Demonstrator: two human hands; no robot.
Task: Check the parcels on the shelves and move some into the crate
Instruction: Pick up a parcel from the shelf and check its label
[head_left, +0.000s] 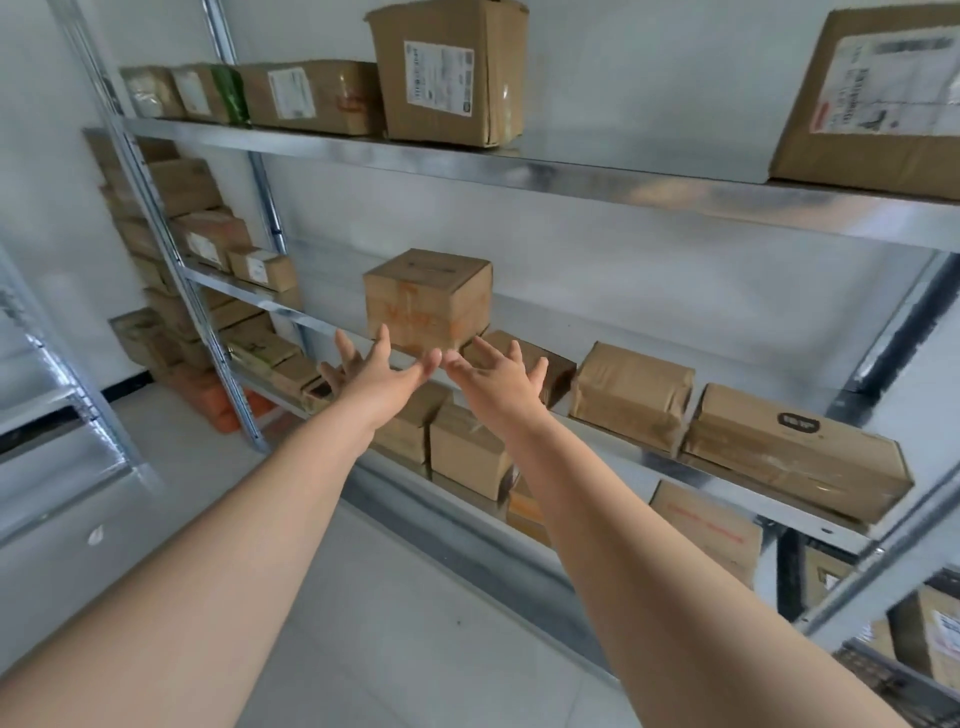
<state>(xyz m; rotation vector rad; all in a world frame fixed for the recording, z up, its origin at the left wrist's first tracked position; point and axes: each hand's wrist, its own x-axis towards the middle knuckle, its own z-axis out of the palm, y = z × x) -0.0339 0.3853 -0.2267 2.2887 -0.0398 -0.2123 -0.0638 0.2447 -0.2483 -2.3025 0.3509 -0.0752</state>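
Both my hands are empty, fingers spread: my left hand (371, 374) and right hand (501, 379) reach side by side toward the squarish cardboard parcel (426, 301) at the front of the middle shelf (317, 319). I should part them, press flat on its two side faces and lift before pulling, so it drags no neighbour along.

Box (427, 299) on shelf (306, 316), parcel (557, 365) apparently alongside
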